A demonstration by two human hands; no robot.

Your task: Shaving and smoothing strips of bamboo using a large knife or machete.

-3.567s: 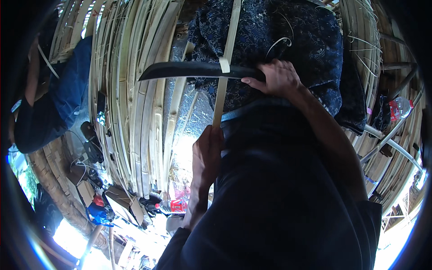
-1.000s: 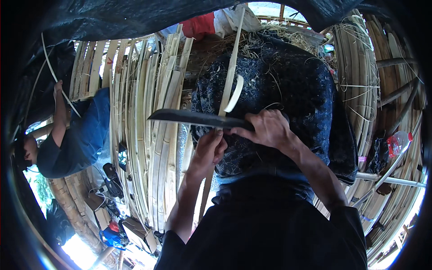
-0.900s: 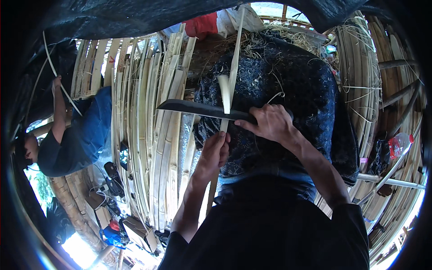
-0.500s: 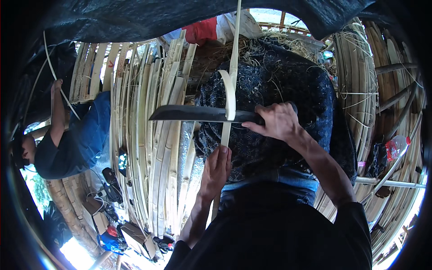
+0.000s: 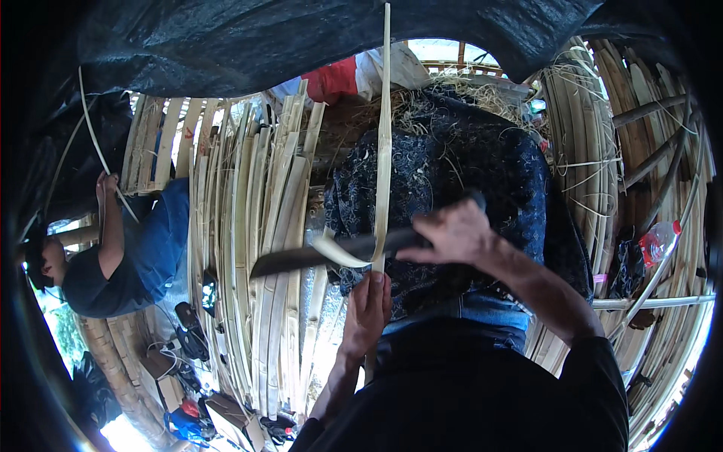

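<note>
A long pale bamboo strip (image 5: 383, 166) runs up and away from me over a dark patterned cloth (image 5: 452, 151) across my lap. My left hand (image 5: 367, 313) is closed around its near part, thumb lying along the strip. In my right hand (image 5: 456, 233), somewhat blurred, is the handle of a machete (image 5: 290, 260). The dark blade lies crosswise, its tip to the left, and meets the strip just beyond my left thumb. A thin peeled layer (image 5: 343, 255) curls off leftward over the blade.
Split bamboo slats (image 5: 260, 226) stand in rows on my left, with more bundles (image 5: 576, 135) on my right. Another person (image 5: 120, 256) sits at the far left holding a thin strip. Shavings (image 5: 482, 83) litter the back; a plastic bottle (image 5: 660, 242) lies at right.
The machete has come toward me along the strip, close to my left hand. The peeled layer, earlier standing up from the blade, now bends over to the left.
</note>
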